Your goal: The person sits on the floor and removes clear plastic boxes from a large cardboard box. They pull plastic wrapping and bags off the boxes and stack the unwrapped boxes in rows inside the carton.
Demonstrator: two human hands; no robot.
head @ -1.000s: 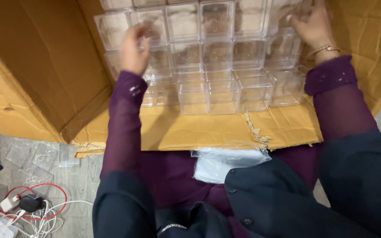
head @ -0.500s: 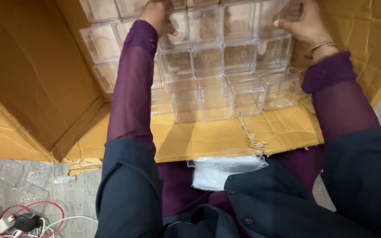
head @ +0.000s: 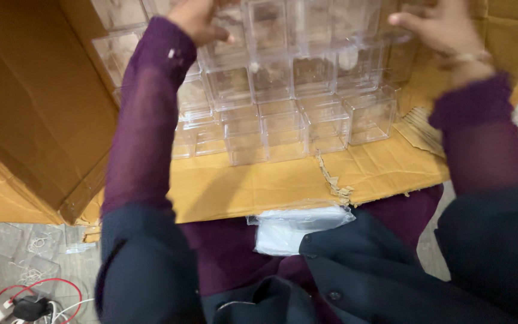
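Clear plastic boxes (head: 283, 102) — stacked in rows inside the open cardboard carton (head: 37, 102), filling its far half. Stack runs left-right across your view; that is its long axis. Front row sits lowest and nearest you, upper rows rise toward the top edge of the frame.

Your left hand (head: 196, 18) is on the upper-left part of the stack, fingers curled over a box top — touching, but can't tell if it's actually clamped on one; top of hand is cut by the frame. Your right hand (head: 442, 27) is at the upper-right end, fingers spread and bent against the outer boxes, thumb side toward centre; grip looks loose, not closed, tho blur makes this uncertain. Both hands bracket the stack from its two ends, approx same height. Neither is clearly nearer.

Edges: carton's left wall stands close beside the left rows, little room there. Right side — a torn flap (head: 418, 129) and corrugated edge just beside the last box. Bare carton floor in front of the front row, toward you, is the open room.

Outside: white plastic-wrapped packet (head: 295, 231) on your lap, below carton lip. Red and white cables (head: 25, 303) on floor, lower left, well apart.
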